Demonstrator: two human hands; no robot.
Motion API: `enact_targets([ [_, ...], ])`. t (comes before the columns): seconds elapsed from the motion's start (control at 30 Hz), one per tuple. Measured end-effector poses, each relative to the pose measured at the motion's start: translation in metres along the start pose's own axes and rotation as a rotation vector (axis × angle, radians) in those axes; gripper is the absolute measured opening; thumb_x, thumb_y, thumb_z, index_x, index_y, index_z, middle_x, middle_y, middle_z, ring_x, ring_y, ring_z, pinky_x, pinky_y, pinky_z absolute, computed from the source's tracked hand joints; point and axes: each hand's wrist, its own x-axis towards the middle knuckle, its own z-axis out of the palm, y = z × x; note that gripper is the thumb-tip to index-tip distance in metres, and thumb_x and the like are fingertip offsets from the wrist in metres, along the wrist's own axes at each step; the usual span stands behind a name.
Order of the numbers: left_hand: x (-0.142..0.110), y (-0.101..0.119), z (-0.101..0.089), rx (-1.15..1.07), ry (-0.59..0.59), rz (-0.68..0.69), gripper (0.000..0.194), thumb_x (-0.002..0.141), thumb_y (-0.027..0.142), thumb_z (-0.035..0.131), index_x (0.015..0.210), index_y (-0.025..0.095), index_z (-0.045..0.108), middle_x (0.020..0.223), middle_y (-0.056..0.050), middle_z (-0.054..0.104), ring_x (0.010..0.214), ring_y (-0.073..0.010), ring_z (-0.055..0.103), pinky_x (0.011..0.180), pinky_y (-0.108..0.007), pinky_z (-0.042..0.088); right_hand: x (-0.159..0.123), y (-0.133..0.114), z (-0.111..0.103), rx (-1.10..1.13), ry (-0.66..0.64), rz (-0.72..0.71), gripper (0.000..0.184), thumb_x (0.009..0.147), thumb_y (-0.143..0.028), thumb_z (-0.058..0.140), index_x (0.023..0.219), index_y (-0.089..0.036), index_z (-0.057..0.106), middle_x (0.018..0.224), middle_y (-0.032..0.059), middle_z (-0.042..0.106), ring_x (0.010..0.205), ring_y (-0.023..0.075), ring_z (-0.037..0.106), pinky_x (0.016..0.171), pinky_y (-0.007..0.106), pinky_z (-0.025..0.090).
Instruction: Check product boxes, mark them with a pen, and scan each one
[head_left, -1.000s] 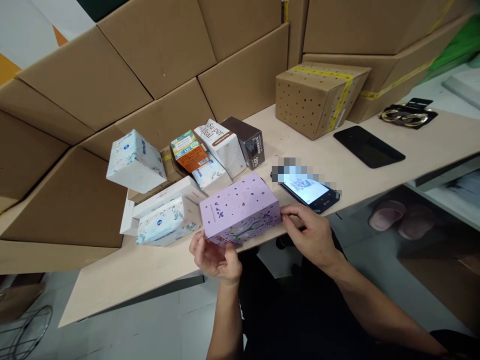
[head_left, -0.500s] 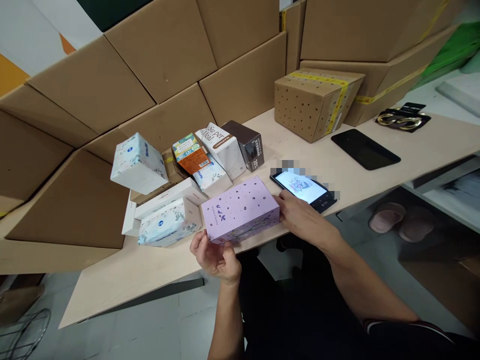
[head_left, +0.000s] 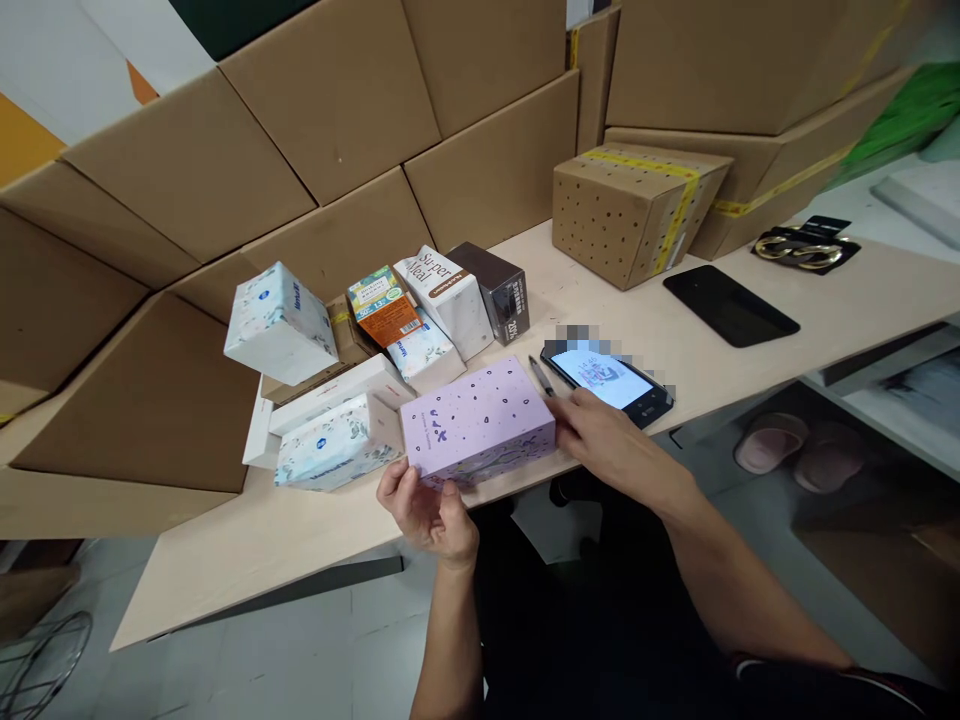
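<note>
A lilac box (head_left: pixel 478 420) printed with small dark shapes lies on the light wooden table (head_left: pixel 262 540) near its front edge. My left hand (head_left: pixel 427 510) curls round the box's near left corner from below the table edge. My right hand (head_left: pixel 611 440) rests with its fingers closed against the box's right end. A dark pen (head_left: pixel 541 376) pokes out by those fingertips; I cannot tell whether it is held. Just right of it lies a phone (head_left: pixel 611 383) with a lit screen.
Behind the lilac box stand tissue packs (head_left: pixel 279 322), a flat white box (head_left: pixel 330 395), an orange carton (head_left: pixel 382 305), a white "Super Meal" box (head_left: pixel 446 295) and a dark box (head_left: pixel 495 285). A perforated carton (head_left: pixel 637 205), a black slab (head_left: pixel 731 305) and stacked cartons lie beyond.
The lilac box has come down from a tilted hold to lie flat on the table. My right hand slid to its right end, and the pen has come into view.
</note>
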Motion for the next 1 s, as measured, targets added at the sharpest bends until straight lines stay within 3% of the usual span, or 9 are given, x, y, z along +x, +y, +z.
enact_targets([
  [0.17, 0.007, 0.013, -0.006, 0.16, -0.011, 0.24, 0.048, 0.075, 0.008, 0.063, 0.119, 0.026, 0.062, 0.116, -0.007, 0.053, 0.11, -0.0231, 0.055, 0.092, -0.042, 0.048, -0.015, 0.016, -0.003, 0.508, 0.274, -0.06, 0.036, 0.096, -0.015, 0.038, 0.117, -0.024, 0.066, 0.102, 0.0055, 0.069, 0.094, 0.0187, 0.067, 0.083, 0.035, 0.054],
  [0.27, 0.017, 0.034, -0.005, 0.245, -0.108, 0.412, 0.045, 0.071, 0.003, 0.064, 0.111, 0.025, 0.065, 0.108, -0.007, 0.057, 0.105, -0.0235, 0.056, 0.088, -0.041, 0.05, -0.018, 0.015, -0.004, 0.755, 0.355, -0.158, 0.031, 0.095, -0.017, 0.052, 0.122, -0.028, 0.061, 0.113, 0.0037, 0.07, 0.103, 0.0173, 0.068, 0.089, 0.034, 0.056],
  [0.37, 0.027, 0.055, 0.005, 0.252, -0.261, 0.432, 0.04, 0.073, 0.002, 0.062, 0.108, 0.022, 0.066, 0.103, -0.008, 0.063, 0.11, -0.0277, 0.059, 0.09, -0.045, 0.052, -0.015, 0.002, -0.008, 0.848, 0.552, -0.17, 0.025, 0.086, -0.018, 0.072, 0.106, -0.027, 0.06, 0.093, -0.0013, 0.072, 0.086, 0.0132, 0.07, 0.077, 0.027, 0.057],
  [0.47, 0.033, 0.064, 0.019, 0.3, -0.382, 0.396, 0.036, 0.076, 0.006, 0.068, 0.109, 0.019, 0.067, 0.106, -0.01, 0.068, 0.112, -0.0297, 0.06, 0.092, -0.045, 0.05, -0.012, -0.015, -0.015, 0.939, 0.697, -0.187, 0.012, 0.091, -0.027, 0.068, 0.097, -0.026, 0.058, 0.063, -0.0072, 0.063, 0.056, 0.0094, 0.062, 0.059, 0.023, 0.051],
  [0.5, 0.034, 0.064, 0.024, 0.347, -0.407, 0.383, 0.033, 0.077, 0.01, 0.071, 0.109, 0.019, 0.067, 0.106, -0.01, 0.069, 0.11, -0.029, 0.06, 0.093, -0.045, 0.049, -0.011, -0.02, -0.018, 0.978, 0.703, -0.207, 0.007, 0.095, -0.032, 0.063, 0.098, -0.026, 0.059, 0.06, -0.007, 0.062, 0.053, 0.0097, 0.06, 0.056, 0.024, 0.05],
  [0.6, 0.032, 0.061, 0.032, 0.491, -0.433, 0.381, 0.025, 0.082, 0.022, 0.075, 0.106, 0.02, 0.07, 0.104, -0.008, 0.074, 0.103, -0.026, 0.061, 0.094, -0.041, 0.042, -0.005, -0.036, -0.024, 1.06, 0.625, -0.251, 0.026, 0.1, -0.045, 0.051, 0.107, -0.024, 0.063, 0.07, -0.001, 0.07, 0.062, 0.0136, 0.066, 0.063, 0.031, 0.056],
  [0.73, 0.029, 0.058, 0.035, 0.521, -0.418, 0.391, 0.022, 0.084, 0.026, 0.075, 0.105, 0.02, 0.071, 0.103, -0.007, 0.075, 0.102, -0.0254, 0.061, 0.093, -0.039, 0.039, 0.011, -0.056, -0.028, 0.993, 0.48, -0.227, 0.022, 0.092, -0.04, 0.065, 0.105, -0.022, 0.062, 0.085, 0.0006, 0.074, 0.077, 0.0147, 0.071, 0.073, 0.031, 0.058],
  [0.9, 0.028, 0.058, 0.035, 0.53, -0.415, 0.389, 0.022, 0.084, 0.027, 0.074, 0.105, 0.02, 0.071, 0.102, -0.008, 0.075, 0.102, -0.0252, 0.062, 0.093, -0.038, 0.039, 0.04, -0.075, -0.026, 0.966, 0.335, -0.277, 0.019, 0.094, -0.039, 0.058, 0.088, -0.022, 0.052, 0.066, -0.0049, 0.064, 0.057, 0.0083, 0.059, 0.055, 0.023, 0.048],
  [1.0, 0.027, 0.055, 0.035, 0.529, -0.406, 0.409, 0.023, 0.084, 0.027, 0.074, 0.106, 0.02, 0.071, 0.103, -0.008, 0.075, 0.102, -0.025, 0.063, 0.092, -0.038, 0.04, 0.051, -0.079, -0.025, 0.858, 0.258, -0.313, 0.02, 0.097, -0.037, 0.051, 0.085, -0.021, 0.054, 0.066, -0.005, 0.061, 0.055, 0.007, 0.054, 0.054, 0.022, 0.043],
])
